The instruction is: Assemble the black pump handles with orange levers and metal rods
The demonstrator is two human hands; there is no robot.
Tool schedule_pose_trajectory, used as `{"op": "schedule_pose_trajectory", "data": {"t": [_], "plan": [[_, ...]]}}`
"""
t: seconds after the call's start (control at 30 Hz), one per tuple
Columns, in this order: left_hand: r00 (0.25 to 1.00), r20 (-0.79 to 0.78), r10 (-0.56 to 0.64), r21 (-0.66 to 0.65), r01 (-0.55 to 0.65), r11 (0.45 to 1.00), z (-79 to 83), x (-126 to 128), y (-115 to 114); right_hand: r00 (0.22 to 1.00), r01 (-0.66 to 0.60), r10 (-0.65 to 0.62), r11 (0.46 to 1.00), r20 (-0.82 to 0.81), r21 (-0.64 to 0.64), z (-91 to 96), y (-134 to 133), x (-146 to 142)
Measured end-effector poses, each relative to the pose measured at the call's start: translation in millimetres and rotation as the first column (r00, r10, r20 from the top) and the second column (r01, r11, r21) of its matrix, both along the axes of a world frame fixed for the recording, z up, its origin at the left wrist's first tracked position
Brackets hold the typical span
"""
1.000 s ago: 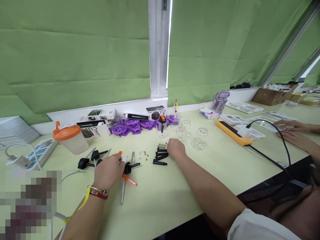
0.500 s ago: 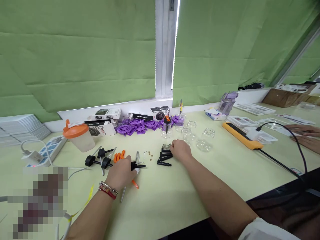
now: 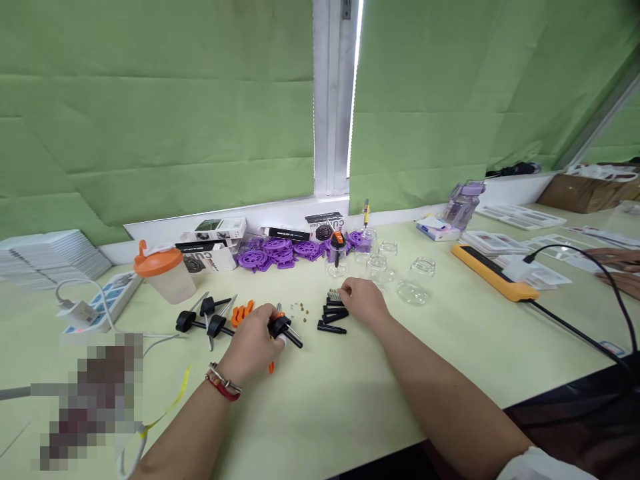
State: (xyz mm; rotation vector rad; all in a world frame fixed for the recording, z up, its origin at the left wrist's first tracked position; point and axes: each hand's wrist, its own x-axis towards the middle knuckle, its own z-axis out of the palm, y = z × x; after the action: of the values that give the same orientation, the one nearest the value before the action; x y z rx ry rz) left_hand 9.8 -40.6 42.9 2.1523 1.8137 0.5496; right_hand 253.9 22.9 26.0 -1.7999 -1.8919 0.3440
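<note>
My left hand [image 3: 257, 343] is closed around a black plastic handle piece [image 3: 281, 327] with a black stem and a metal rod, held over the table. An orange tip shows just under this hand. Further left lie several similar black pieces [image 3: 217, 325] with rods, beside orange clips [image 3: 243, 312]. My right hand [image 3: 367, 301] has its fingertips pinched together at the small metal springs [image 3: 333, 294]; what is between the fingers is hidden. Close by, several black tubes [image 3: 332, 327] lie in a loose row. Tiny brass bits [image 3: 303, 311] are scattered between both hands.
Purple wheel-shaped parts [image 3: 275, 255], glass jars [image 3: 413, 291] and printed boxes [image 3: 217, 229] stand along the back. An orange-lidded cup [image 3: 165, 273] and power strip [image 3: 116, 300] are left. At right are a yellow power strip [image 3: 493, 273] and another person's hands [image 3: 625, 263].
My left hand has lifted and turned the black handle piece, moving it slightly right, so its stem now points down to the right. My right hand stays at the springs.
</note>
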Motion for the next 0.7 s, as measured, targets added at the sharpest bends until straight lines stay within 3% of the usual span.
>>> {"op": "schedule_pose_trajectory", "data": {"t": [0.1,0.17,0.23,0.43,0.6,0.7], "plan": [[0.996,0.071,-0.045,0.042,0.042,0.998,-1.1,1.4,-1.0,0.942,-0.286,0.298,0.954,-0.154,0.095,6.7,-17.6,-11.4],[0.992,0.112,-0.063,0.072,0.055,0.996,-3.0,1.9,-1.1,0.828,-0.506,0.517,0.856,-0.219,0.106,6.5,-30.3,-21.3],[0.987,0.142,-0.082,0.115,0.066,0.991,-5.0,2.2,-0.9,0.738,-0.626,0.620,0.776,-0.264,0.072,2.1,-40.3,-30.4],[0.971,0.158,-0.176,0.216,0.140,0.966,-7.1,6.0,-2.3,0.631,-0.683,0.540,0.728,-0.558,-0.067,-13.9,-46.7,-42.7],[0.944,0.183,-0.274,0.230,0.230,0.946,-5.9,11.9,-6.6,0.611,-0.623,0.414,0.777,-0.674,-0.087,-13.9,-44.9,-45.3],[0.935,0.204,-0.292,0.224,0.246,0.943,-3.3,13.8,-9.5,0.582,-0.641,0.402,0.762,-0.707,-0.094,-10.2,-44.3,-43.5]]}}
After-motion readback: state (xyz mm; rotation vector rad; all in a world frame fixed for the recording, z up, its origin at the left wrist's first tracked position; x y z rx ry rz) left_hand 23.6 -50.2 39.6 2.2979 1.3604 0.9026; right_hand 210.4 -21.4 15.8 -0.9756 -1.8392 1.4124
